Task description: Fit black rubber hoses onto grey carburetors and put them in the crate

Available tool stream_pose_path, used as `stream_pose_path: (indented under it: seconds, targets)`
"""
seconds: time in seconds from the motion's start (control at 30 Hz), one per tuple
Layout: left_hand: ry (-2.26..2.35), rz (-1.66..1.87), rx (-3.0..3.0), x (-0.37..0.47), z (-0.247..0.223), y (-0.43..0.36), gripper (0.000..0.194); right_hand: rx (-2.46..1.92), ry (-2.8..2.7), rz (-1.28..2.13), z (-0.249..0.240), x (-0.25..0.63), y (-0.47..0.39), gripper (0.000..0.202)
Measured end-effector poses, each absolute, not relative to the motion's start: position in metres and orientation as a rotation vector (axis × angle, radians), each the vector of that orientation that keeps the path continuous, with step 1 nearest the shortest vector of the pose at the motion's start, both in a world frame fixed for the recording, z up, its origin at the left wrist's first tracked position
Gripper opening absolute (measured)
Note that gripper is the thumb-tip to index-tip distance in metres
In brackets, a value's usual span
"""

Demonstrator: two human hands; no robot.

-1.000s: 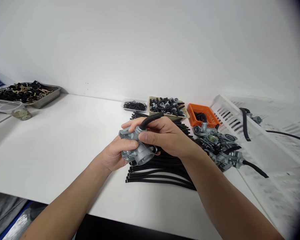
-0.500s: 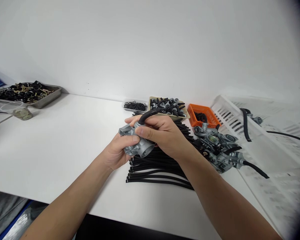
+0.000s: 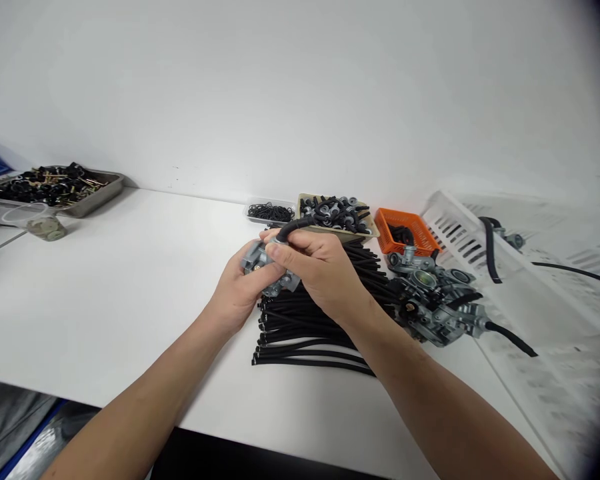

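Note:
A silver metal carburetor (image 3: pixel 281 285) is held up over the table between both hands. My left hand (image 3: pixel 239 288) is closed around its left side, with the thumb across the body. My right hand (image 3: pixel 316 263) is closed at the top, its thumb and fingers pinching where a short black rubber hose (image 3: pixel 296 227) joins the carburetor. The hose's free end curves up and to the right. Beneath the hands lies a wide bundle of long black hoses (image 3: pixel 313 333). My fingers hide the far side of the carburetor.
Behind stand a clear tray of black rings (image 3: pixel 271 213), a tan tray of small parts (image 3: pixel 340 212) and an orange basket (image 3: pixel 420 235). Several carburetors (image 3: pixel 435 293) are piled at right beside a white slotted crate (image 3: pixel 525 280). Far left are a metal tray (image 3: pixel 100 193) and a plastic cup (image 3: pixel 45 223).
The carburetor has been turned in my hands, so its round opening no longer shows. Both hands have closed in tighter around it, and the left has shifted slightly right.

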State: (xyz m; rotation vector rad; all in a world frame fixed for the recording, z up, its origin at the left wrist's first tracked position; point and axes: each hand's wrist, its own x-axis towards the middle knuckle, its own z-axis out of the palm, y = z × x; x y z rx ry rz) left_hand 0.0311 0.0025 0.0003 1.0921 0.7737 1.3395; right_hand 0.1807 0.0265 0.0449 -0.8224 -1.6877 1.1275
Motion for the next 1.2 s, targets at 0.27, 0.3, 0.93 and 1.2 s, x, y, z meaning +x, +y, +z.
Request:
stream_pose_path:
  seconds: [0.27,0.3,0.93,1.2]
  targets:
    - [1.308,1.552,1.261,0.043,0.001,-0.006,0.021,-0.902,-1.550,1.106,0.026,0.169,0.026,0.026]
    - [1.329,1.576,1.262,0.044,0.002,-0.007,0.022,-0.895,-1.532,1.126,0.024,0.168,0.026,0.023]
    - [0.460,1.144,0.981,0.023,0.000,-0.001,0.032,-0.480,-1.789,1.543,0.053,0.204,0.037,0.026]
    - [0.456,1.175,0.826,0.025,0.001,-0.002,0.041,-0.531,-1.705,1.470,0.047,0.193,0.034,0.025]
